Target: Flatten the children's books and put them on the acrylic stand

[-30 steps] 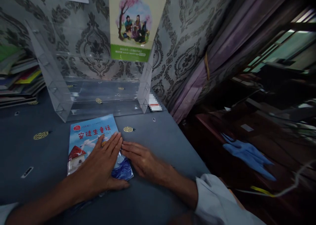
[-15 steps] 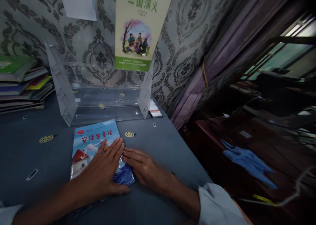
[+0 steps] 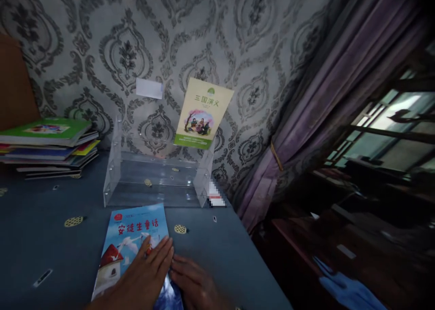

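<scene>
A blue picture-covered book point(image 3: 131, 235) with red lettering lies face up on the blue-grey table. Across the lower right of its cover, my left hand point(image 3: 147, 269) rests flat with the fingers stretched out. My right hand point(image 3: 195, 280) lies along the book's right edge, its fingers extended and close to my left fingertips. Whether those right fingers press on the edge cannot be made out. Just behind the book stands a clear acrylic rack point(image 3: 152, 194), and a pale green-and-cream book point(image 3: 200, 115) leans on its upper right tier.
A stack of books point(image 3: 50, 149) sits at the left of the table point(image 3: 112, 190). A small white card point(image 3: 149, 89) is at the upper left of the rack. Beyond the table's right edge are a purple curtain point(image 3: 268, 165) and a blue cloth point(image 3: 346, 292).
My view has tilted up and drawn back, so the rack, book and hands sit lower in the picture. My hands keep nearly the same place on the blue book.
</scene>
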`<move>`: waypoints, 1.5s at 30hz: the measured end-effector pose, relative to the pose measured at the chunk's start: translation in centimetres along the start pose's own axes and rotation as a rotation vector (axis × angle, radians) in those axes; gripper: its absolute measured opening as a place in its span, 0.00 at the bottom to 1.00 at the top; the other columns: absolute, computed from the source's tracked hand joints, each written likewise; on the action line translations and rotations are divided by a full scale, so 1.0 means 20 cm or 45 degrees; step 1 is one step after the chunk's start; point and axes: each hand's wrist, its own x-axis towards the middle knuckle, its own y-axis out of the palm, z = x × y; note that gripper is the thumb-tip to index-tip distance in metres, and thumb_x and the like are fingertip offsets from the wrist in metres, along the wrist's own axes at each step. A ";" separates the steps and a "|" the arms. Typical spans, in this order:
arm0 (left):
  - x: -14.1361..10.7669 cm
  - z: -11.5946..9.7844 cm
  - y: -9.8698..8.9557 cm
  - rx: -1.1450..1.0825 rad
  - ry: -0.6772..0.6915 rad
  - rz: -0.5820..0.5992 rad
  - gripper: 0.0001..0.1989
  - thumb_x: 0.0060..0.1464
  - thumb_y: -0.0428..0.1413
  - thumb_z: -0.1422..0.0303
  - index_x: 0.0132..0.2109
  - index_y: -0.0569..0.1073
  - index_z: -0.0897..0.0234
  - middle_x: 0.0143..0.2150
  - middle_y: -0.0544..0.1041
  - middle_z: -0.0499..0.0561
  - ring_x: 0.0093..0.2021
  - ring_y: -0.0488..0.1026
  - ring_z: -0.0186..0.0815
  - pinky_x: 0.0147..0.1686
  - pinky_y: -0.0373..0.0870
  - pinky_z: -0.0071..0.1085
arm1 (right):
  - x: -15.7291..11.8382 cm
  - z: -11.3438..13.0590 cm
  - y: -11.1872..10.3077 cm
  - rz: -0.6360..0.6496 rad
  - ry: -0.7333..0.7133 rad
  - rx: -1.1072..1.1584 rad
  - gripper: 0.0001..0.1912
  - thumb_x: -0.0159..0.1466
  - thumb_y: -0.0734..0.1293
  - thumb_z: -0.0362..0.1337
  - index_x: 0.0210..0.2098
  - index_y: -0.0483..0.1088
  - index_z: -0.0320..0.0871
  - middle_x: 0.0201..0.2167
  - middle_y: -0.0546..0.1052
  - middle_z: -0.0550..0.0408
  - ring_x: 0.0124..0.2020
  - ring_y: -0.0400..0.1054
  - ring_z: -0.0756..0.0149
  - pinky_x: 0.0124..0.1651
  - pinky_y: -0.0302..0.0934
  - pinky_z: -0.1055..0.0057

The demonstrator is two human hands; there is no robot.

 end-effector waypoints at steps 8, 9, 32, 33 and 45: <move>-0.11 -0.10 -0.17 -0.062 0.088 -0.060 0.50 0.55 0.60 0.46 0.74 0.52 0.66 0.74 0.49 0.66 0.74 0.49 0.55 0.70 0.46 0.60 | 0.02 0.17 -0.09 0.060 0.187 0.015 0.23 0.65 0.61 0.26 0.59 0.69 0.41 0.54 0.79 0.42 0.62 0.69 0.60 0.63 0.68 0.63; -0.11 -0.11 -0.17 -0.054 0.079 -0.054 0.49 0.55 0.60 0.46 0.74 0.53 0.66 0.74 0.50 0.66 0.74 0.50 0.54 0.70 0.46 0.60 | 0.02 0.18 -0.09 0.054 0.198 0.028 0.23 0.65 0.60 0.25 0.58 0.70 0.40 0.54 0.79 0.42 0.63 0.69 0.60 0.63 0.68 0.62; -0.16 -0.17 -0.29 0.141 0.226 -0.072 0.31 0.70 0.47 0.53 0.67 0.63 0.74 0.70 0.63 0.66 0.71 0.59 0.47 0.69 0.55 0.46 | -0.02 0.30 -0.13 0.131 0.298 0.142 0.22 0.68 0.59 0.24 0.60 0.69 0.37 0.57 0.76 0.38 0.67 0.64 0.59 0.65 0.66 0.56; -0.16 -0.17 -0.29 0.134 0.224 -0.075 0.30 0.70 0.46 0.54 0.67 0.64 0.74 0.70 0.63 0.66 0.71 0.59 0.47 0.69 0.55 0.46 | -0.03 0.30 -0.13 0.131 0.298 0.144 0.22 0.69 0.59 0.24 0.60 0.69 0.37 0.57 0.76 0.38 0.67 0.64 0.59 0.65 0.66 0.56; -0.17 -0.19 -0.26 0.197 0.312 -0.206 0.23 0.71 0.46 0.62 0.63 0.70 0.73 0.66 0.69 0.64 0.68 0.66 0.45 0.66 0.63 0.42 | -0.07 0.37 -0.13 0.071 0.273 0.094 0.24 0.69 0.59 0.23 0.63 0.66 0.37 0.56 0.77 0.37 0.66 0.65 0.57 0.62 0.69 0.56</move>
